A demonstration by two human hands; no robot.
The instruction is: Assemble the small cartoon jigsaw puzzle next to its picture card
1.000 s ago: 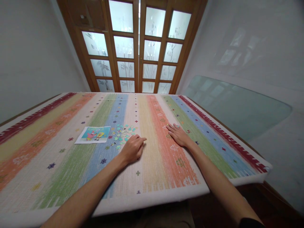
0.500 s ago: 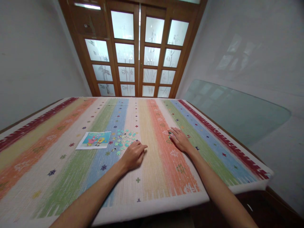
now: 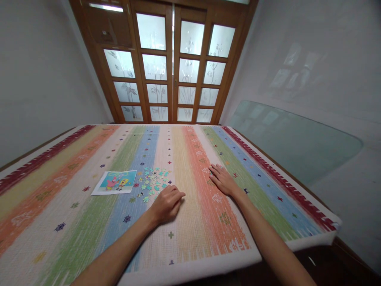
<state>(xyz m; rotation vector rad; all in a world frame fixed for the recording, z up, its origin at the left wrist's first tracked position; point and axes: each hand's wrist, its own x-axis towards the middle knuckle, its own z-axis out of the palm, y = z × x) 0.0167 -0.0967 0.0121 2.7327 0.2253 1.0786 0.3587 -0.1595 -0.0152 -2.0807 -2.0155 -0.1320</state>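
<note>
My left hand (image 3: 167, 204) rests on the cloth just in front of a loose heap of jigsaw pieces (image 3: 154, 180), with its fingers curled in. Whether anything is inside them is hidden. The pieces are small, mostly turquoise and pale, with some overlapping. My right hand (image 3: 222, 179) lies palm down farther right, on the orange stripe, fingers stretched out and slightly apart. No object shows in it; the space under its palm is out of sight. Left of the heap lies a flat picture card (image 3: 114, 182) with cartoon figures on a blue background.
A striped, patterned tablecloth (image 3: 190, 222) covers the wide table, its front edge hanging over. Beyond stands a wooden door (image 3: 172, 91) with frosted panes. A greenish glass panel (image 3: 291, 135) leans on the right wall.
The table, card and hands sit slightly lower in view. My right hand's fingers are flatter, and the small dark-green spot at their tips no longer shows. My left hand keeps its curled pose.
</note>
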